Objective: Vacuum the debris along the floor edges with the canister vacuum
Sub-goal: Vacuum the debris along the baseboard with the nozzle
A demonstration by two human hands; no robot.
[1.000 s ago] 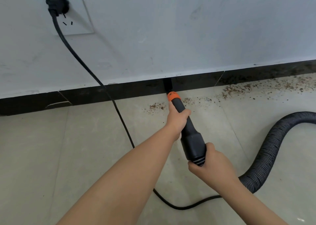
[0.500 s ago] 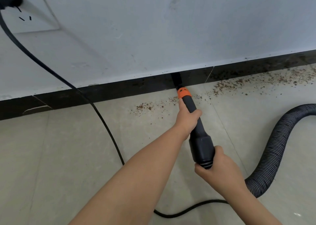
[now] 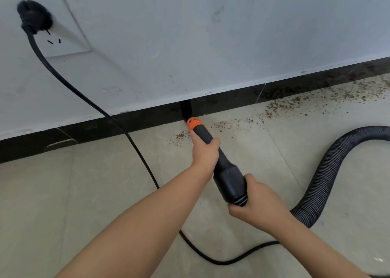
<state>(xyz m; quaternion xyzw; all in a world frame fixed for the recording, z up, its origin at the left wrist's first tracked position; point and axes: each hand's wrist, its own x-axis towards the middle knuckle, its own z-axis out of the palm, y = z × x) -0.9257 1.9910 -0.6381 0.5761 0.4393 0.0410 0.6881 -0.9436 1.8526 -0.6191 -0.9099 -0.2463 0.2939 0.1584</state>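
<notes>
Wall [image 3: 211,35] blocks fwd, cord [image 3: 139,151] crosses left, hose [image 3: 329,172] loops right, floor [image 3: 63,204] btwn open

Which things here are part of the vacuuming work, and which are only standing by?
In the job: nozzle, hose, debris, left hand, right hand.
Standing by: cable, plug, socket, skirting.

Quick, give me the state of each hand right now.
Left hand: closed around the wand, just behind its orange collar.
Right hand: closed around the wand's rear end, where the hose joins.
</notes>
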